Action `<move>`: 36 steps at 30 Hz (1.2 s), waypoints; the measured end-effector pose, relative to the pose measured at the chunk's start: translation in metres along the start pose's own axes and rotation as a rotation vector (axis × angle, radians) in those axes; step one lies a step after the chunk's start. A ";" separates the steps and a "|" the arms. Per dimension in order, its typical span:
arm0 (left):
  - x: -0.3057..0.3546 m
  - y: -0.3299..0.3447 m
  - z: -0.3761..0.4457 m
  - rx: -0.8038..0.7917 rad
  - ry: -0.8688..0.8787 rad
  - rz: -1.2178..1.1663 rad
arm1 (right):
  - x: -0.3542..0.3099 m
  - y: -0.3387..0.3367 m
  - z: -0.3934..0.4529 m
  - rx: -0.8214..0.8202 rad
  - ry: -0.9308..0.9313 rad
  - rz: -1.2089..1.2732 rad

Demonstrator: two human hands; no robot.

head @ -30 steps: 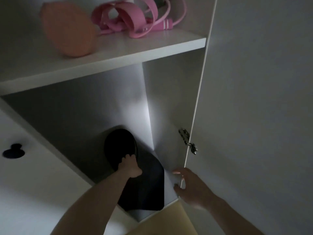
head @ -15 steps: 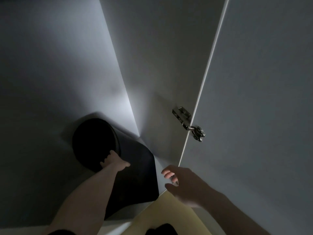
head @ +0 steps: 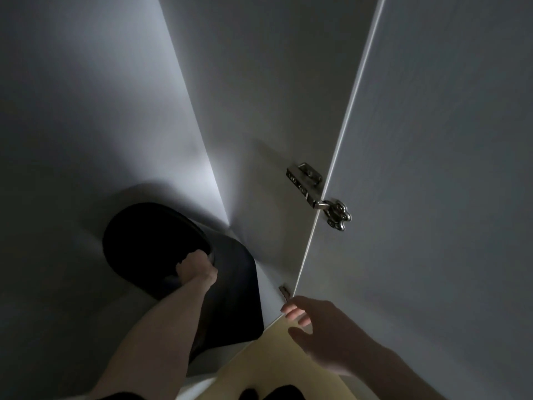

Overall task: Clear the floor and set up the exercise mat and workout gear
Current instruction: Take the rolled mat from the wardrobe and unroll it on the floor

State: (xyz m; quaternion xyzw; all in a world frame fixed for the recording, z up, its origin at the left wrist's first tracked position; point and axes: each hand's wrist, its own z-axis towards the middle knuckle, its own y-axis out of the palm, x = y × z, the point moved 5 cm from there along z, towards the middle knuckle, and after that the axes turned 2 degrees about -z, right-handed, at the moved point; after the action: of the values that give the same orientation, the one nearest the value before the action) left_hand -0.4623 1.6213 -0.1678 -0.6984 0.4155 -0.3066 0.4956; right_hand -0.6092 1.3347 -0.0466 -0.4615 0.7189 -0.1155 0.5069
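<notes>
A rolled black exercise mat [head: 236, 284] stands upright in the dim bottom compartment of a white cupboard, leaning toward the back corner. My left hand [head: 197, 268] reaches down and grips the rim of the roll's open top end, fingers curled over the edge. My right hand [head: 320, 333] hovers with relaxed fingers just in front of the lower edge of the open cupboard door [head: 432, 197], holding nothing. The lower end of the mat is hidden behind my left forearm.
The cupboard's side wall [head: 274, 111] and back wall [head: 86, 111] close in around the mat. A metal hinge [head: 317, 192] joins the door to the side wall. Pale yellow floor [head: 274, 365] lies below, with my dark feet at the bottom edge.
The view dropped from the shelf with pink bands to the bottom compartment. My left hand shifted from the mat's side to grip its top rim. My right hand came off the door edge.
</notes>
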 end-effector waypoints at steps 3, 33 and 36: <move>0.010 -0.021 -0.023 0.041 0.123 0.047 | 0.002 -0.006 -0.017 0.004 0.022 0.020; -0.009 -0.205 -0.416 0.052 0.675 0.206 | -0.016 -0.095 -0.271 0.101 -0.096 0.013; -0.011 -0.220 -0.440 0.069 0.768 0.199 | -0.020 -0.095 -0.288 0.186 -0.080 0.034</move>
State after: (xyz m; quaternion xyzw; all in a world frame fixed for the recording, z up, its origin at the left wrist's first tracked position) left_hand -0.7756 1.4745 0.1818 -0.4721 0.6256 -0.5097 0.3548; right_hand -0.7967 1.2114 0.1581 -0.4042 0.6921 -0.1546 0.5777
